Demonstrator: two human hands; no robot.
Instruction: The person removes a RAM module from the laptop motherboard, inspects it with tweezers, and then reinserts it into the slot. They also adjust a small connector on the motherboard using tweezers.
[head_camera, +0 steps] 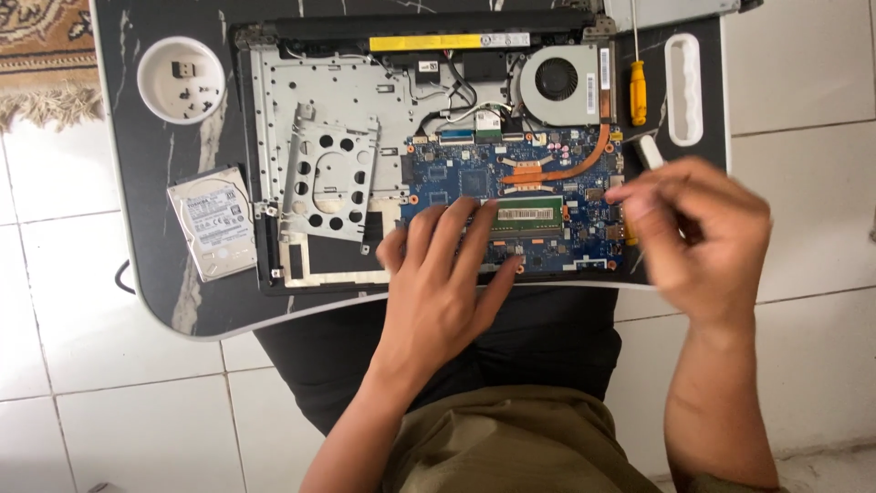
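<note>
We had the opened laptop (429, 155) lying bottom-up on a small black lap table (155, 164) over white floor tiles (109, 420), with the blue mainboard (511, 183) exposed. Our left hand (447, 274) lay flat and released on the mainboard's lower edge, fingers spread, the fingertips (456, 212) touching the board just left of the green memory module (527, 217) and resting along its lower side. Our right hand (698, 228) hovered at the laptop's right edge, fingers curled in together, motion-blurred; we couldn't tell whether it pinched anything. Just above that hand a small white piece (650, 151) lay on the table. A yellow-handled screwdriver (637, 87) lay upright in the view beside the cooling fan (557, 80), with the copper heat pipe (584, 160) running from the fan down onto the board. A yellow-labelled battery strip (447, 41) sat along the top edge. The perforated metal drive bracket (328, 178) sat tilted on the left half of the chassis. The removed hard drive (217, 222) lay on the table, just left of the laptop. A white round cup (180, 79) in the table's corner held loose dark screws.
</note>
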